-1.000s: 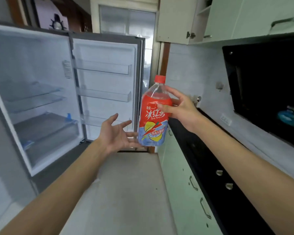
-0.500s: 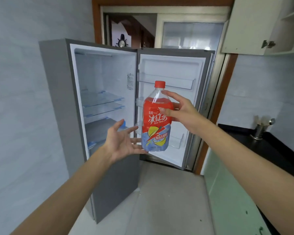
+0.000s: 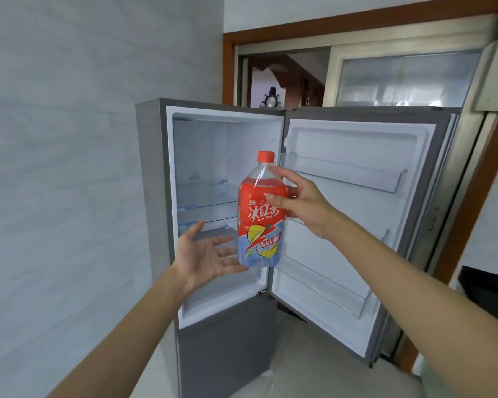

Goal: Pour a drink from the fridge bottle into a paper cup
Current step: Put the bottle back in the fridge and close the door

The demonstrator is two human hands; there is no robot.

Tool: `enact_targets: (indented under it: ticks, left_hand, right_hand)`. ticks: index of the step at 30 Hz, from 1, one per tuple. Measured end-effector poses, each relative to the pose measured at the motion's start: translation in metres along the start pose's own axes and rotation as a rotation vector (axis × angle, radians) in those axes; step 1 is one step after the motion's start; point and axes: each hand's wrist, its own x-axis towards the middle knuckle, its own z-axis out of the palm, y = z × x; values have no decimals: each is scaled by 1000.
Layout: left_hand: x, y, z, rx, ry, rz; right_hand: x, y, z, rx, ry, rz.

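One bottle (image 3: 260, 214), plastic, red cap (image 3: 266, 156) screwed on, red-and-blue label. It is held upright in the air before the open fridge (image 3: 150, 173), between the cabinet and its swung-out door (image 3: 357, 225).

Right hand (image 3: 299, 202): wrapped round the bottle at the top of the label, thumb across the front, fingers behind.

Left hand (image 3: 204, 254): spread wide, palm up, holding nothing, just beside the bottle's base. Whether its fingertips touch the plastic cannot be told.

Handling, by judgement:
- The bottle is large and looks well filled, so it is probably heavy for a single hand.
- The thin wall is likely to give under a hard squeeze.
- Fresh from the fridge, it may be cold and slick, though no moisture shows.
- The soundest hold is round the labelled middle, with a palm under the base.
- The cap wants a firm twist while the other hand steadies the body.

Hidden or unclear:
- No paper cup is in view.
- The label covers the liquid level.
- The right fingers are behind the bottle.
- A dark surface (image 3: 486, 291) is cut off at the right edge.
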Motion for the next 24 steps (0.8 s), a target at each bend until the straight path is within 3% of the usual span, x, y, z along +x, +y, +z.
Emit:
enact_targets:
  ticks: [11,24]
  left_hand:
    - [67,17,0,-12,114,111]
    - [144,55,-51,-53,203,153]
  right_hand:
    - [98,44,-25,53,-100,-28]
    - [193,96,-8,51,-190,-34]
